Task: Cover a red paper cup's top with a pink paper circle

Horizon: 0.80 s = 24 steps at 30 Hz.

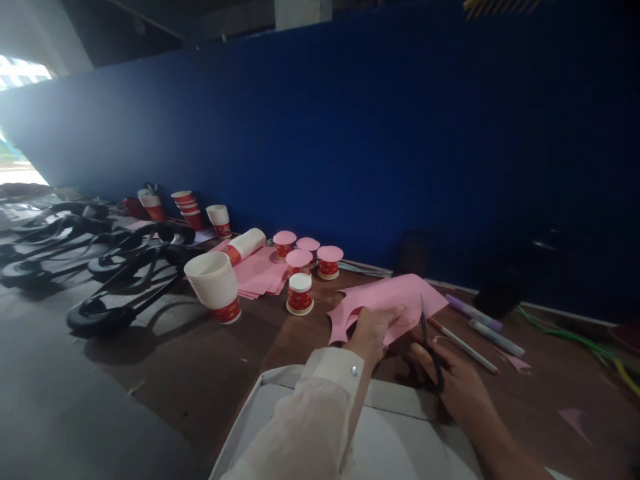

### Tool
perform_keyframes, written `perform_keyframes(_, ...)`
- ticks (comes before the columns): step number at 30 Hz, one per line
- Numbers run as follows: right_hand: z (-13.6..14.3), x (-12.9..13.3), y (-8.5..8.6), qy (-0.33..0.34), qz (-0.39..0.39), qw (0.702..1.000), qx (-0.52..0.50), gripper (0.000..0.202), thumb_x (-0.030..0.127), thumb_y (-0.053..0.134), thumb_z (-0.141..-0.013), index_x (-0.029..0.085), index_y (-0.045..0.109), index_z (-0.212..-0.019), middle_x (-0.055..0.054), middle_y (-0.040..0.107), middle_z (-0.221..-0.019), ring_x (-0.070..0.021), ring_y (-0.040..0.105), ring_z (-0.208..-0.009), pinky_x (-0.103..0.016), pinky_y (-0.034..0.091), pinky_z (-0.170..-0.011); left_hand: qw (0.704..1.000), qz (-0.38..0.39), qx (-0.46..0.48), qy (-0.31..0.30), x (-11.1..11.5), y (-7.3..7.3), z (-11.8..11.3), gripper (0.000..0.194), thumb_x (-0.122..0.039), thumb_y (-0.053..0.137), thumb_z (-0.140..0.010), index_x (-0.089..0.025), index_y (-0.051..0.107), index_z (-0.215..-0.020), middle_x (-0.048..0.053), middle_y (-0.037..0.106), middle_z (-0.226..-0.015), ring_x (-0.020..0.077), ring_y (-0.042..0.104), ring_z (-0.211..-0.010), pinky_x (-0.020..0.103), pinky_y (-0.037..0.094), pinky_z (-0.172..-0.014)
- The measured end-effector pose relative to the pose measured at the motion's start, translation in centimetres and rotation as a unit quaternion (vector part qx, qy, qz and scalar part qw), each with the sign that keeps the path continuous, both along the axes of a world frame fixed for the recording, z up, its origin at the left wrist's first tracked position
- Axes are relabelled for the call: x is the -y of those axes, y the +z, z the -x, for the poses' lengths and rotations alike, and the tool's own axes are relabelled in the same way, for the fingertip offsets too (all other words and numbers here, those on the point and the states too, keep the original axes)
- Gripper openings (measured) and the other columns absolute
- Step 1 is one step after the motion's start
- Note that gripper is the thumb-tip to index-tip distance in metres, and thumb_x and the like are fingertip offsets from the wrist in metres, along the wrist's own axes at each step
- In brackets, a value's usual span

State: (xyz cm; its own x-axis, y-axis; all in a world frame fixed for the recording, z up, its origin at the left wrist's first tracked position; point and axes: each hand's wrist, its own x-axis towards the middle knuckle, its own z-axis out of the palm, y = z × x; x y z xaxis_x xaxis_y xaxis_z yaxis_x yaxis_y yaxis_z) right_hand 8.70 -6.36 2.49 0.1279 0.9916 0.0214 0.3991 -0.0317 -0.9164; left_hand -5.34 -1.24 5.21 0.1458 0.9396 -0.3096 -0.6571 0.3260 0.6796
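My left hand [373, 331] is closed on a sheet of pink paper [395, 293], thumb on top. The sheet has a curved piece cut out of its left side. My right hand [445, 370] grips a pair of dark scissors [434, 353], blades pointing up at the sheet's right part. Just left of the paper stands an upside-down red and white paper cup [300, 293]. Behind it, several upturned cups carry pink paper discs [330, 254] on top. Beneath my forearms lies a white box [390, 427].
A tall stack of paper cups [215, 283] stands left, near a pile of pink sheets [260, 270]. Black headphones [135, 293] spread over the left side. Markers [473, 312] and a pencil [465, 345] lie right. A blue partition [320, 133] rises behind.
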Motion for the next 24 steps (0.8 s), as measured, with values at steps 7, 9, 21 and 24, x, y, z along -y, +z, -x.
perform_keyframes(7, -0.2, 0.0, 0.3, 0.008, 0.010, 1.000, 0.009, 0.050, 0.066, 0.069, -0.074, 0.021, 0.078, -0.092, -0.002, 0.067, -0.066, -0.0198, 0.062, -0.064, -0.028, 0.051, -0.059, 0.998, -0.041, -0.017, -0.039, -0.5, -0.6, 0.1, 0.031, -0.038, 0.084, -0.065, -0.011, 0.068, -0.065, 0.012, 0.070, -0.067, 0.0315, 0.070, -0.080, 0.046, 0.055, -0.083)
perform_keyframes(9, -0.2, 0.1, 0.4, 0.013, 0.010, 1.000, 0.012, 0.044, 0.066, 0.069, -0.074, 0.022, 0.075, -0.077, -0.003, 0.066, -0.065, -0.0190, 0.061, -0.063, -0.027, 0.050, -0.057, 0.998, -0.049, -0.014, -0.035, -0.6, -0.6, 0.1, 0.032, -0.038, 0.086, -0.064, -0.012, 0.068, -0.064, 0.012, 0.070, -0.068, 0.0317, 0.070, -0.081, 0.046, 0.055, -0.084)
perform_keyframes(21, 0.4, 0.9, 1.6, -0.014, -0.006, 1.000, 0.001, 0.043, 0.066, 0.067, -0.075, 0.024, 0.064, -0.065, -0.001, 0.063, -0.062, -0.0184, 0.058, -0.063, -0.028, 0.046, -0.058, 0.998, -0.033, -0.024, -0.049, -0.3, 0.3, 0.1, 0.037, -0.039, 0.092, -0.055, -0.012, 0.068, -0.063, 0.014, 0.072, -0.071, 0.0356, 0.072, -0.091, 0.048, 0.057, -0.085)
perform_keyframes(24, 0.5, 1.1, 1.8, -0.027, 0.005, 1.000, -0.005, 0.041, 0.064, 0.068, -0.075, 0.024, 0.067, -0.069, -0.001, 0.063, -0.062, -0.0189, 0.058, -0.062, -0.028, 0.045, -0.056, 0.997, -0.045, -0.012, -0.054, -0.2, 0.0, -0.1, 0.038, -0.039, 0.092, -0.055, -0.011, 0.071, -0.067, 0.016, 0.074, -0.075, 0.0371, 0.071, -0.096, 0.050, 0.056, -0.089)
